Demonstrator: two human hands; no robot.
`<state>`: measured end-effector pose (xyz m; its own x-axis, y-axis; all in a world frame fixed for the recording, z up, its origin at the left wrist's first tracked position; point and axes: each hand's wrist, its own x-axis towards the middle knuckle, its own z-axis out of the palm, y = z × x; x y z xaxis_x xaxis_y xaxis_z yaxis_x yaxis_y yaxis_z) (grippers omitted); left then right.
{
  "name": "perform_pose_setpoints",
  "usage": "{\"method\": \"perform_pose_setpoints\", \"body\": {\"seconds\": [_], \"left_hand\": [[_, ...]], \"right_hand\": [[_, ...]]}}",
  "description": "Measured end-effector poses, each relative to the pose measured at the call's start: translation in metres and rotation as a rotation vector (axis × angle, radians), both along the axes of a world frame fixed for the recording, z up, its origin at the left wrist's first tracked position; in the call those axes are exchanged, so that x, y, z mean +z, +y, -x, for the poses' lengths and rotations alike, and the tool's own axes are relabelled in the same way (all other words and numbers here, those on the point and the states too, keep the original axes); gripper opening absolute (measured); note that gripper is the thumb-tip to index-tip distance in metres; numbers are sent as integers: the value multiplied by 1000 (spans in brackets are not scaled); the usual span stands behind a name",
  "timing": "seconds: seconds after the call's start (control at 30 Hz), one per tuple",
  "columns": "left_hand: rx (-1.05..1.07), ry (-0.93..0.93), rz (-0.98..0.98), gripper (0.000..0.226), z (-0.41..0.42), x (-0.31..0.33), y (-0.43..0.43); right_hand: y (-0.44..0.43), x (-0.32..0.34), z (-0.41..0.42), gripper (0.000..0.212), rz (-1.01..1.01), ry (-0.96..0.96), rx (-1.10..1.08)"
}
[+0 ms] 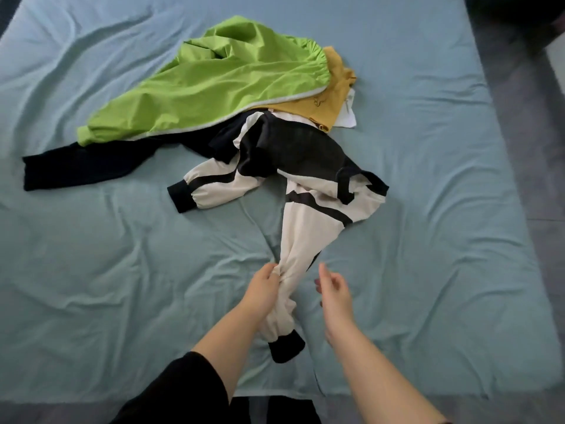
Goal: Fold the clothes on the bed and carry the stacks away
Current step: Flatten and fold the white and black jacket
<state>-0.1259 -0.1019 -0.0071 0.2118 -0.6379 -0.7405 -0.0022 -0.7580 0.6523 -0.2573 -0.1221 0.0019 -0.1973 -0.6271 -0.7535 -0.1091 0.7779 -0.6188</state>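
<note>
- The bed (428,209) carries a wrinkled pale blue sheet; its near edge runs across the bottom of the view, its right edge borders grey floor (538,185).
- The clothes lie in one overlapping pile at the upper centre of the bed, well apart from every edge.
- The green jacket (220,84) lies on top, covering part of a yellow garment (324,99) and a dark navy garment (85,163), whose sleeve extends toward the left.
- A small white piece (348,117) shows at the yellow garment's right edge.
- The black-and-white jacket (305,166) lies nearest the person. One sleeve, ending in a black cuff (183,194), lies flat to the left. The other sleeve (305,240) stretches toward the near edge, its black cuff (287,347) below the left forearm.
- The left hand (263,289) grips this sleeve, bunching the white fabric between thumb and fingers.
- The right hand (334,293) is just beside the sleeve, fingers loosely curved, holding nothing.
- Bare sheet lies on both sides of the hands and along the whole near edge.
</note>
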Motion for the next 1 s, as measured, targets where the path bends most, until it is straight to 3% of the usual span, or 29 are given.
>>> {"method": "perform_pose_setpoints", "body": {"seconds": [0.13, 0.2, 0.3, 0.37, 0.47, 0.57, 0.63, 0.77, 0.9, 1.0], "left_hand": [[-215, 92, -68, 29, 13, 46, 48], [-291, 144, -103, 29, 14, 63, 74], [-258, 187, -99, 22, 5, 79, 96], [-130, 249, -103, 26, -3, 88, 96], [165, 485, -162, 66, -9, 96, 78], [319, 457, -108, 90, -7, 97, 54], [327, 423, -106, 81, 1, 100, 49], [212, 235, -138, 17, 15, 113, 59], [48, 139, -98, 20, 13, 134, 65], [-10, 159, -55, 24, 1, 150, 69]], "right_hand": [[-33, 19, -7, 72, -258, -416, -305], [-36, 24, -6, 59, -279, -397, -300], [-20, 35, -3, 24, -256, -373, -152], [-1, 45, 1, 41, -189, -375, -56], [32, 76, 10, 42, -114, -359, 145], [65, 109, 21, 44, -80, -344, 441], [79, 125, 31, 42, -39, -295, 616], [82, 140, 60, 16, -50, -373, 661], [78, 127, 79, 48, 106, -70, 274], [67, 113, 78, 88, 168, 288, 307]]}}
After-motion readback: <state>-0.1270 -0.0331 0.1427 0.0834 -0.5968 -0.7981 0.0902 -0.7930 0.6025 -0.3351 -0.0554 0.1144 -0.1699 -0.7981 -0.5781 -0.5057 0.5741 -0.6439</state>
